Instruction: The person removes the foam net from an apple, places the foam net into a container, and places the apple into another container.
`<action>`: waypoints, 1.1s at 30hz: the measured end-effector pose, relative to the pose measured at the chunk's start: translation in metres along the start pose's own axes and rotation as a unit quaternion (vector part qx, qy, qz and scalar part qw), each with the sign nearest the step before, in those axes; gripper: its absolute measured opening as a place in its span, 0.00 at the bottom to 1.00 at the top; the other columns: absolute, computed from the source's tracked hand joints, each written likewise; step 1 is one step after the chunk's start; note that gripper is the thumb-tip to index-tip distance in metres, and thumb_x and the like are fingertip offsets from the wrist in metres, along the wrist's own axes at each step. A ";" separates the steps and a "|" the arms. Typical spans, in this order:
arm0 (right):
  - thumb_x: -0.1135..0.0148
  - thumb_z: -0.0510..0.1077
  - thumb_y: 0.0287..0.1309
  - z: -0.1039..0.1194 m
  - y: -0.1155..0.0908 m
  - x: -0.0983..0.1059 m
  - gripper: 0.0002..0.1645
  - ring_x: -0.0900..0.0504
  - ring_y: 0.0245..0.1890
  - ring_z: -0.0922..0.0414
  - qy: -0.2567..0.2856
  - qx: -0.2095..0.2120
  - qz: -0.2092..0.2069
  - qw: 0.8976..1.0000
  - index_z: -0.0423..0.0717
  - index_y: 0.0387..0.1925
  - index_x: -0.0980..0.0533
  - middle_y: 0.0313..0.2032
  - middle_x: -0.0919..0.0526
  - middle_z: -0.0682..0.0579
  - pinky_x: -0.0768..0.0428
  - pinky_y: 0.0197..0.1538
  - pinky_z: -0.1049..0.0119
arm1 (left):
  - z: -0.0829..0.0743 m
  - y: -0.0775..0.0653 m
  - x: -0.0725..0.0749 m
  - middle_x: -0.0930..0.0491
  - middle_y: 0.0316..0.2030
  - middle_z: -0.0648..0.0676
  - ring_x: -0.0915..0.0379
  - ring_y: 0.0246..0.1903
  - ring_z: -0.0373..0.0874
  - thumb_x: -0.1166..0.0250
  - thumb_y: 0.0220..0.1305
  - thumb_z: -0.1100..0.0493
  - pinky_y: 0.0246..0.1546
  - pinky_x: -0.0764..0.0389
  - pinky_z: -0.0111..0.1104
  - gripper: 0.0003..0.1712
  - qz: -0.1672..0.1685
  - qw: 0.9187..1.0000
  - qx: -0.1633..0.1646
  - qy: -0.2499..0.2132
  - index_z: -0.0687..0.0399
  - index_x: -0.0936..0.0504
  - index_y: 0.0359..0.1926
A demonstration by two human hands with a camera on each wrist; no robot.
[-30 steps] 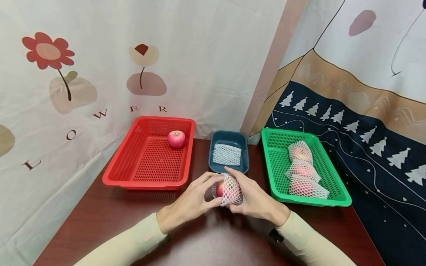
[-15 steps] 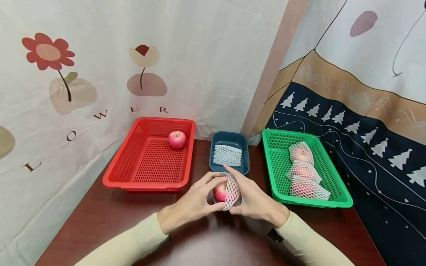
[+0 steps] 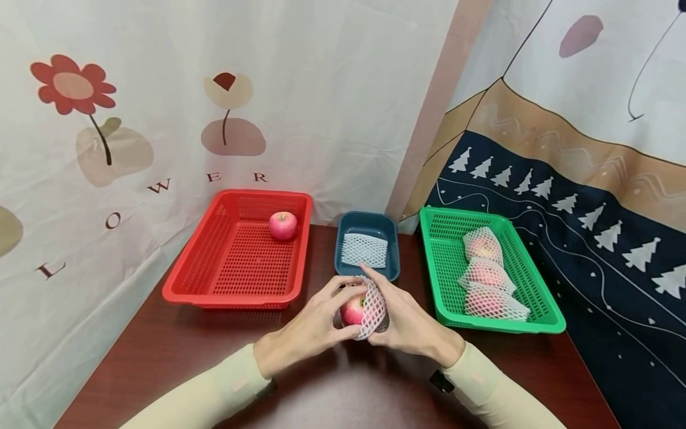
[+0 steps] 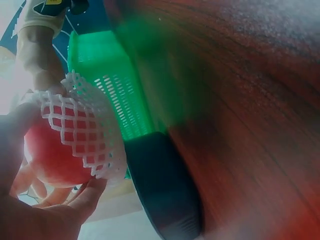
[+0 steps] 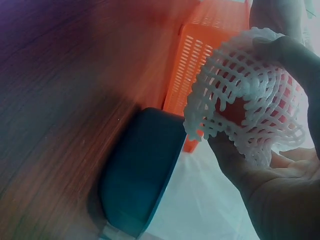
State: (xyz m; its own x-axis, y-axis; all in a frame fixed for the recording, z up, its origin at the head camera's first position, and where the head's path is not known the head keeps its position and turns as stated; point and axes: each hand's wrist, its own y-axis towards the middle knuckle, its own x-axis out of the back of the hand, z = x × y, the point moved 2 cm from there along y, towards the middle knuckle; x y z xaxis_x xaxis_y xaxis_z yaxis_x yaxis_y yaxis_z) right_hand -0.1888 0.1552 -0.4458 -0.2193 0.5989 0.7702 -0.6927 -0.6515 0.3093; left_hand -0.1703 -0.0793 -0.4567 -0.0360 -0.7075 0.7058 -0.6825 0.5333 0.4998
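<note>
Between both hands, above the near middle of the table, is a red apple (image 3: 352,311) partly covered by a white foam net sleeve (image 3: 373,310). My left hand (image 3: 309,322) holds the apple's bare left side, its thumb and fingertips at the net's edge. From the other side my right hand (image 3: 415,326) grips the netted part. In the left wrist view the apple (image 4: 52,150) shows bare below the mesh's rim. The right wrist view has the net (image 5: 250,85) bunched over the fruit, with an opening where red skin shows.
A red basket (image 3: 243,262) at left holds one bare apple (image 3: 283,226). Behind the hands stands a small dark blue basket (image 3: 340,253) with flat foam netting (image 3: 364,250) in it. The green basket (image 3: 445,268) at right contains three netted apples (image 3: 485,274).
The net's edge has shifted right on the held apple, so more of its left side shows bare. Both hands stay in nearly the same place.
</note>
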 end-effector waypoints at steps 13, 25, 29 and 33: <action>0.05 0.46 0.57 -0.001 0.002 0.012 0.73 0.13 0.69 0.51 -0.038 -0.009 0.000 0.999 0.45 0.93 0.42 0.77 0.18 0.44 0.07 0.69 0.53 | -0.002 0.004 0.009 0.18 0.72 0.59 0.15 0.67 0.51 0.11 0.65 0.57 0.64 0.06 0.39 0.37 -0.023 0.999 0.027 0.021 0.54 0.14 0.72; 0.11 0.62 0.64 0.004 -0.001 0.020 0.58 0.14 0.71 0.53 -0.122 0.021 -0.026 0.992 0.54 0.88 0.30 0.80 0.20 0.53 0.09 0.70 0.52 | 0.000 0.004 0.017 0.19 0.72 0.57 0.13 0.63 0.49 0.12 0.65 0.57 0.59 0.04 0.37 0.38 -0.051 0.997 0.061 0.012 0.52 0.14 0.74; 0.10 0.55 0.63 0.008 0.001 0.025 0.50 0.12 0.71 0.47 -0.153 0.052 -0.052 0.985 0.48 0.82 0.22 0.80 0.19 0.47 0.08 0.69 0.48 | 0.000 0.005 0.018 0.19 0.71 0.57 0.13 0.63 0.49 0.11 0.65 0.56 0.57 0.04 0.36 0.39 -0.057 0.997 0.059 0.012 0.51 0.14 0.74; 0.09 0.46 0.61 0.010 0.006 0.030 0.44 0.09 0.69 0.47 -0.150 0.083 -0.065 0.983 0.41 0.75 0.16 0.75 0.15 0.42 0.06 0.65 0.55 | -0.002 0.007 0.021 0.19 0.71 0.58 0.13 0.63 0.50 0.11 0.65 0.56 0.57 0.04 0.36 0.38 -0.061 0.997 0.052 0.010 0.52 0.14 0.74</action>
State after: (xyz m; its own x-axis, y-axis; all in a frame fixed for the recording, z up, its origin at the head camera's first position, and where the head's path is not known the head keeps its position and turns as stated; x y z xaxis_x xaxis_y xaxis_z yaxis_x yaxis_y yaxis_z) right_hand -0.1921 0.1647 -0.4155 0.0932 0.5348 0.8398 -0.5744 -0.6601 0.4841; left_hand -0.1743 -0.0896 -0.4376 0.0663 -0.7539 0.6536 -0.7535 0.3916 0.5281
